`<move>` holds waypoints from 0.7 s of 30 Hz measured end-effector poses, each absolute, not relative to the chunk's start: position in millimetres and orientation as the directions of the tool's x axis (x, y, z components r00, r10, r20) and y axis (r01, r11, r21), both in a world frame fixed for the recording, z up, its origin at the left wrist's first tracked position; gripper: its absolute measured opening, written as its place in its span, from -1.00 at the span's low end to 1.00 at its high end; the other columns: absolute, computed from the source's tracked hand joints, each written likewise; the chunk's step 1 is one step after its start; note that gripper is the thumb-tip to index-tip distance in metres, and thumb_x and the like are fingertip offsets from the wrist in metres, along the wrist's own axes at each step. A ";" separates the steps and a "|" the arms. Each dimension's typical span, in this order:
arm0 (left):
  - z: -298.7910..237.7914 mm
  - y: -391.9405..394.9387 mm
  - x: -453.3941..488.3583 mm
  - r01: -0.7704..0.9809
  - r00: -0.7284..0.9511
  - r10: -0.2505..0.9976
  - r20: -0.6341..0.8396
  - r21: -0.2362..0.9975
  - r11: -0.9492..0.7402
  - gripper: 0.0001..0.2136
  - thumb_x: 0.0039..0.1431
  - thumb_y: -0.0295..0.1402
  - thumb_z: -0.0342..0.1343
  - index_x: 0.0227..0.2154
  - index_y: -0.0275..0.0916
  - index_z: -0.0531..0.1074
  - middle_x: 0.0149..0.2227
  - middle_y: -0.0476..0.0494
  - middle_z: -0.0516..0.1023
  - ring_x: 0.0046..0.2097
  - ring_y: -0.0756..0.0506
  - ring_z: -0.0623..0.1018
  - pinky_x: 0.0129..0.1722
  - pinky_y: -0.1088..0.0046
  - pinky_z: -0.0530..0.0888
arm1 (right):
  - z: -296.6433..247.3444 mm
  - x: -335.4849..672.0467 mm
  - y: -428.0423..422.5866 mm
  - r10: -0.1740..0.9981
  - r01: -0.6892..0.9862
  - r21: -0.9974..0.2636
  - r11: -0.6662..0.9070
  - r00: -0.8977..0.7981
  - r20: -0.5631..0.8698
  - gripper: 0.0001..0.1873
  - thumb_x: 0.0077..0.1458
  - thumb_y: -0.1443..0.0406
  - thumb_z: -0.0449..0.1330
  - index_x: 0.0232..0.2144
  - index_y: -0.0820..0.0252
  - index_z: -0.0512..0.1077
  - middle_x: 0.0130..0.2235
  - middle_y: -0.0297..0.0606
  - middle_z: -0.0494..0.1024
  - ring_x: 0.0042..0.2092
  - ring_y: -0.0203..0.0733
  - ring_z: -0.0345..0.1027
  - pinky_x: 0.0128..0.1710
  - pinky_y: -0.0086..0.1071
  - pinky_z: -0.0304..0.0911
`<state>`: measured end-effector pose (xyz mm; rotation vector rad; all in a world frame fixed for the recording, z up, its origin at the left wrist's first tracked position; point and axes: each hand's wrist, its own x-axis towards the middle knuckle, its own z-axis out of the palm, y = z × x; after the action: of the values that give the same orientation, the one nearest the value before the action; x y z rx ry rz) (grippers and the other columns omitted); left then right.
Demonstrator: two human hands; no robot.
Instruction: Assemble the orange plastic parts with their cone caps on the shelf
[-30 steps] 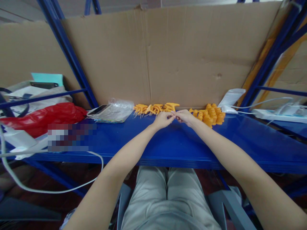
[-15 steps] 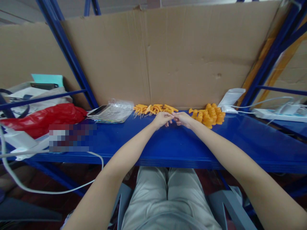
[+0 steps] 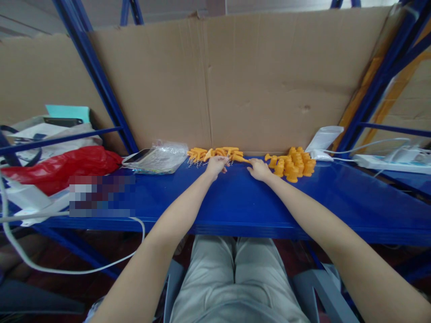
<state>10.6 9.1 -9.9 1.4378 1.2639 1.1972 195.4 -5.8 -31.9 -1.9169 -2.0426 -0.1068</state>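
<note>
My left hand (image 3: 217,167) is at the right part of a row of orange T-shaped handles (image 3: 199,154) with thin silver spirals, which look like corkscrew parts. Its fingers are pinched together; whatever lies between them is too small to make out. To its right, my right hand (image 3: 260,170) reaches low over the tabletop, fingers closed at the end of an orange handle piece (image 3: 241,159). Close to the right wrist stands a cluster of orange bottle-shaped plastic pieces (image 3: 292,164), most of them upright, with one lying at the left.
The blue shelf top (image 3: 242,202) backs onto a cardboard panel (image 3: 256,80). Left are a clear plastic bag (image 3: 168,157), a red bag (image 3: 74,166) and a white cable (image 3: 84,270). A white packet (image 3: 325,141) and a power strip (image 3: 390,162) are at the right.
My hands were together over the middle and have moved apart. The left has shifted left toward the spiral-ended handles; the right has moved slightly right, now at an orange handle piece.
</note>
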 end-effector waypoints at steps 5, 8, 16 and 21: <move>-10.0 12.6 7.2 0.211 -0.019 0.995 0.097 0.973 -0.091 -0.91 0.27 -0.49 0.08 -0.34 -0.33 0.48 -0.55 0.04 0.50 -0.70 0.16 0.30 -0.64 0.66 0.28 | -29.1 191.3 -9.3 0.965 0.988 -0.127 0.082 -0.046 0.259 -0.54 0.31 0.30 0.02 0.21 0.27 0.36 0.27 0.04 0.37 0.29 0.10 0.20 0.21 -0.02 0.19; -11.1 13.9 5.1 0.225 -0.028 0.996 0.088 0.971 -0.080 -0.90 0.29 -0.48 0.06 -0.30 -0.33 0.47 -0.49 0.00 0.54 -0.69 0.17 0.31 -0.63 0.66 0.28 | -30.4 194.1 -6.1 0.963 0.985 -0.157 0.074 -0.030 0.267 -0.49 0.30 0.29 0.03 0.26 0.24 0.30 0.29 0.04 0.35 0.29 0.12 0.19 0.21 0.00 0.17; -8.3 24.5 5.5 0.332 -0.044 0.996 0.073 0.942 -0.054 -0.86 0.33 -0.44 0.00 -0.27 -0.30 0.46 -0.48 -0.01 0.52 -0.66 0.16 0.31 -0.59 0.67 0.30 | -28.2 193.3 -9.0 0.968 0.989 -0.126 0.075 -0.041 0.249 -0.54 0.28 0.27 0.03 0.19 0.23 0.37 0.22 0.07 0.42 0.25 0.14 0.22 0.16 0.00 0.18; -6.6 36.9 1.3 0.387 -0.061 0.997 0.056 0.922 -0.028 -0.83 0.32 -0.42 0.01 -0.38 -0.30 0.44 -0.59 0.03 0.41 -0.67 0.13 0.29 -0.60 0.65 0.27 | -19.4 186.9 -19.0 0.976 0.996 -0.052 0.078 -0.066 0.205 -0.64 0.27 0.31 0.00 -0.02 0.18 0.52 0.07 0.02 0.55 0.17 0.09 0.32 0.10 -0.07 0.19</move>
<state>1.3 36.9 -6.6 1.4964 1.5325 1.0812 186.9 -19.0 -19.4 -2.0093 -2.1609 -0.1524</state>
